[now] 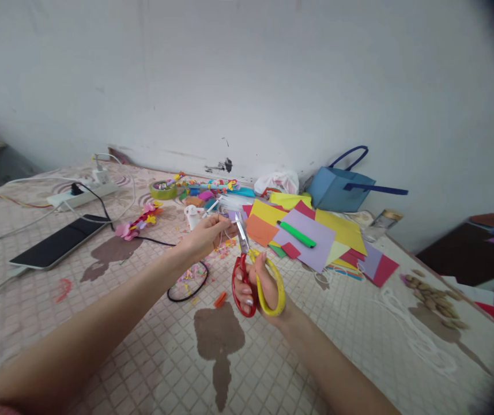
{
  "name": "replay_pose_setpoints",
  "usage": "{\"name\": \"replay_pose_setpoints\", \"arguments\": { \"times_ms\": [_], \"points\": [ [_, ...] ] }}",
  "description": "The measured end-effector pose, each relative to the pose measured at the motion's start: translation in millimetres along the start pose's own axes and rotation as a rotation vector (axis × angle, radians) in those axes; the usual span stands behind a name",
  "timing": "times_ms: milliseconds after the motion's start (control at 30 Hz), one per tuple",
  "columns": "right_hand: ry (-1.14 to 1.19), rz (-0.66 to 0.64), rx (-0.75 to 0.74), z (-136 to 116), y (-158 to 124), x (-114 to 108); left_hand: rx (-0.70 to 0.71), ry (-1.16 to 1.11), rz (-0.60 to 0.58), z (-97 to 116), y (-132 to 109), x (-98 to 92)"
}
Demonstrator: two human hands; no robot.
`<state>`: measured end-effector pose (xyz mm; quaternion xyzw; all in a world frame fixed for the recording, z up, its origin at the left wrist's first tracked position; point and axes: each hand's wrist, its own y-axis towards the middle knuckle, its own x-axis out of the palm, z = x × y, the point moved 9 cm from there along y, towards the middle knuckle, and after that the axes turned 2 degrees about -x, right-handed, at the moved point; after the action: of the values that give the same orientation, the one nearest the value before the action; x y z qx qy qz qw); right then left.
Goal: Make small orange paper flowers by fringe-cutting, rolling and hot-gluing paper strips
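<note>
My right hand grips a pair of scissors with one red and one yellow handle loop. Their metal blades point up and away, close to the fingertips of my left hand. That left hand is closed in a pinch on a thin white string, only partly visible at the fingers. Behind the left hand stands a small white bottle or roll. Under the hands, tiny coloured paper scraps lie inside a loop of black cord. An orange piece is on the tablecloth nearby.
Coloured paper sheets carry a green cutter or marker. A blue bag, glass jar, white string bundle and peanuts lie right. Leftward are a flower string, tape roll, phone and power strip.
</note>
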<state>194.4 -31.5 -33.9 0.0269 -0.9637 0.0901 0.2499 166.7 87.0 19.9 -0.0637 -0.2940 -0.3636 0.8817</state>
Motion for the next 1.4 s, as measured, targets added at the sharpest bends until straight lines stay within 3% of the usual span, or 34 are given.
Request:
{"name": "replay_pose_setpoints", "arguments": {
  "times_ms": [367, 433, 567, 633, 833, 900, 1033, 1167, 1267, 1333, 1400],
  "points": [
    [-0.059, 0.033, -0.133, -11.2, 0.0, -0.5, 0.027, 0.025, -0.045, 3.3, -1.1, 4.4],
    [-0.134, 0.129, -0.223, -24.2, -1.6, -11.0, 0.009, 0.040, -0.066, 2.1, -1.7, 5.4],
    [-0.376, 0.445, -0.467, -64.7, -11.3, -49.4, -0.040, 0.095, -0.090, -1.3, -4.0, 7.4],
    [-0.400, 0.497, -0.516, -75.2, -11.4, -64.0, -0.080, 0.109, -0.101, -5.2, -5.5, 9.1],
    [-0.511, 0.426, -0.440, -69.6, 4.2, -74.2, -0.126, 0.112, -0.158, -11.9, -8.1, 15.7],
    [-0.592, 0.460, -0.420, -73.5, 3.7, -78.9, -0.132, 0.117, -0.146, -12.6, -7.6, 14.0],
    [-0.810, 0.728, -0.428, -115.2, -23.2, -114.3, -0.125, 0.180, -0.067, -11.4, -5.6, 4.4],
    [-1.095, 1.124, -0.415, -174.7, -84.6, -161.0, -0.132, 0.249, -0.022, -12.2, -4.6, -1.1],
    [-1.285, 1.382, -0.346, -200.1, -128.9, -184.7, -0.136, 0.324, -0.034, -12.3, -4.9, 0.6],
    [-1.375, 1.459, -0.301, -204.0, -142.1, -194.0, -0.128, 0.395, -0.041, -10.5, -6.8, 2.1],
    [-1.458, 1.441, -0.281, -199.8, -136.8, -198.7, -0.115, 0.465, -0.036, -6.8, -11.5, 2.6]
  ]
}}
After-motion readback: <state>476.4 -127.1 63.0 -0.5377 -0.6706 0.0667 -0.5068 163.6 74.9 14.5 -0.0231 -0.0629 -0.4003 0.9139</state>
